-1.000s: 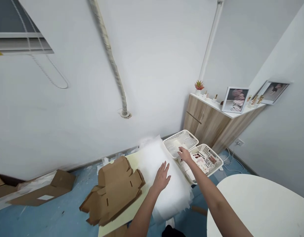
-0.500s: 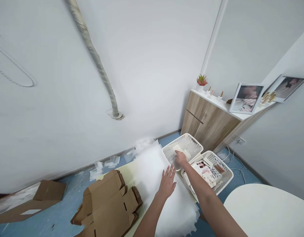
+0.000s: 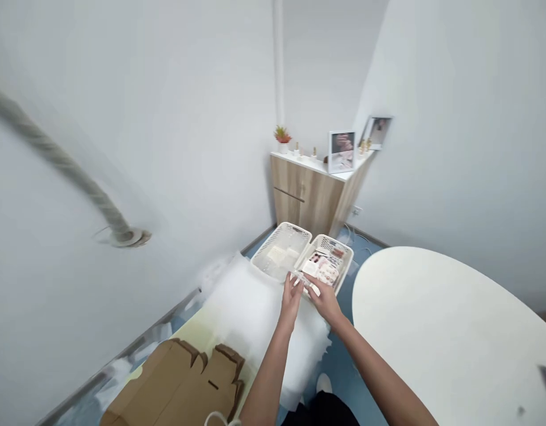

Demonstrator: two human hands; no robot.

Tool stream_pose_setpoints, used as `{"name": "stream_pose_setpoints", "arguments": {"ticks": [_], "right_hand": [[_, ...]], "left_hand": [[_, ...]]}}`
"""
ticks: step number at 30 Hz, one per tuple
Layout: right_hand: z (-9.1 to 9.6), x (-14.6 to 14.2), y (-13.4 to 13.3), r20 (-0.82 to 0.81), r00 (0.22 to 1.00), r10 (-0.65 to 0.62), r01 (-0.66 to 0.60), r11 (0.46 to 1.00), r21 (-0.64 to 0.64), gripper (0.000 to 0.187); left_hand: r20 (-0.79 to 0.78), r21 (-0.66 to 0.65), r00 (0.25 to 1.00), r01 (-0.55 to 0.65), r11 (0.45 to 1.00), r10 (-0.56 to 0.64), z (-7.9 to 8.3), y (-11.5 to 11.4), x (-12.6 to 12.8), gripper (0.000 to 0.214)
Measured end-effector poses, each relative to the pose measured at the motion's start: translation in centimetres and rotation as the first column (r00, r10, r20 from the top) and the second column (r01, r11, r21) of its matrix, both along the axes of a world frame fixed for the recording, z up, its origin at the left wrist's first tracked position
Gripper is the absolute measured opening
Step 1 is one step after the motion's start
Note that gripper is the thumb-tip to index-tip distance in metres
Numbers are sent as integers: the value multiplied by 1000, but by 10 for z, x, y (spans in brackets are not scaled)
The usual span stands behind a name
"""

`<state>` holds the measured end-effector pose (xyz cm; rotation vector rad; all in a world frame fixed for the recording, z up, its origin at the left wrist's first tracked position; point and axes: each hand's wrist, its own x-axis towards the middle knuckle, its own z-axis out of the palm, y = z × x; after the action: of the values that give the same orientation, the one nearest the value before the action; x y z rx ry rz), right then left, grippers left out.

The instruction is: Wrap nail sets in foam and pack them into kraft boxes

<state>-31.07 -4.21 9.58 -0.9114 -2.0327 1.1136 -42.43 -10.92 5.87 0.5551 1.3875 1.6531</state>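
My left hand [image 3: 291, 295] and my right hand [image 3: 325, 299] meet over the far end of a stack of white foam sheets [image 3: 255, 307]. Between their fingertips they hold a small clear plastic packet [image 3: 303, 280]. Just beyond it stand two white perforated baskets: the left basket [image 3: 280, 251] holds pale packets, the right basket [image 3: 332, 264] holds small cards with pink and red items.
Flat brown cardboard boxes [image 3: 184, 387] lie at the near end of the yellowish table. A round white table [image 3: 445, 331] fills the right. A wooden cabinet [image 3: 310, 195] with a small plant and framed pictures stands in the corner. A wrapped pipe [image 3: 68, 177] runs down the left wall.
My right hand left the left basket with a clear packet and came back; my left hand lifted off the foam and joined it. The view swung to the right.
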Motion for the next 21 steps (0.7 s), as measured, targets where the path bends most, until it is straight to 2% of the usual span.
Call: {"name": "stream_pose_setpoints", "arguments": {"ticks": [3,5,8,10,14,21], "right_hand": [[11,47,-32,-77,994,-74,70,996,-48,39],[14,76,-46,-135,986,-100,83,989,-124,40],[10,118,-60,-208,956,-206,137,943,-302,45],[3,147,-69,-224,933,-282,186,910,-370,48],[-10,209,-85,-208,906,-369,278,889,-364,52],[-7,324,-102,-205,853,-480,364,829,-425,55]], "left_hand": [[102,33,991,85,996,-88,15,-6,39,76],[140,35,978,148,988,-151,20,-14,63,78],[181,37,939,290,956,-291,21,-23,99,80],[196,35,899,392,919,-391,19,-26,127,79],[225,13,836,510,860,-500,15,-24,195,74],[130,-85,810,584,807,-572,13,-18,318,67]]}}
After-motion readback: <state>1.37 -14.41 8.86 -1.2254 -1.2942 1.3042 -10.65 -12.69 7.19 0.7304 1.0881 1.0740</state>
